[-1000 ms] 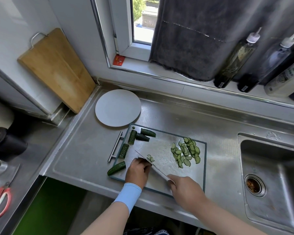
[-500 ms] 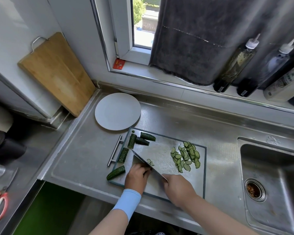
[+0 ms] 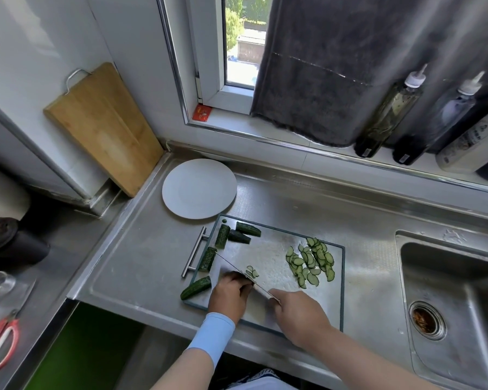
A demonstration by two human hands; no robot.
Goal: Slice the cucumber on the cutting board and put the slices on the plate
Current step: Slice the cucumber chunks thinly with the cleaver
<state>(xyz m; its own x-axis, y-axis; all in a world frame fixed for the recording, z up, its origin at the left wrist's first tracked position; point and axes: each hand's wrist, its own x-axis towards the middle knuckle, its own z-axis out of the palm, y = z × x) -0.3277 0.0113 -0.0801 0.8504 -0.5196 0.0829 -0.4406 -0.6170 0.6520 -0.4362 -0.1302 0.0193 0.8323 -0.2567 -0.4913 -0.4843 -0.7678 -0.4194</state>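
Leaning on the wall beyond the plate (image 3: 199, 188) is a wooden board (image 3: 102, 128). On the cutting board (image 3: 271, 249): cucumber chunks (image 3: 222, 235) left, slices (image 3: 312, 260) right. Right hand (image 3: 296, 313) grips the knife (image 3: 231, 266); left hand (image 3: 228, 294) curls beside it (its hold hidden).

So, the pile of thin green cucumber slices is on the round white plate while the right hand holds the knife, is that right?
No: in the head view the pile of thin green cucumber slices lies on the grey rectangular cutting board, not the round white plate. The right hand holds the knife.
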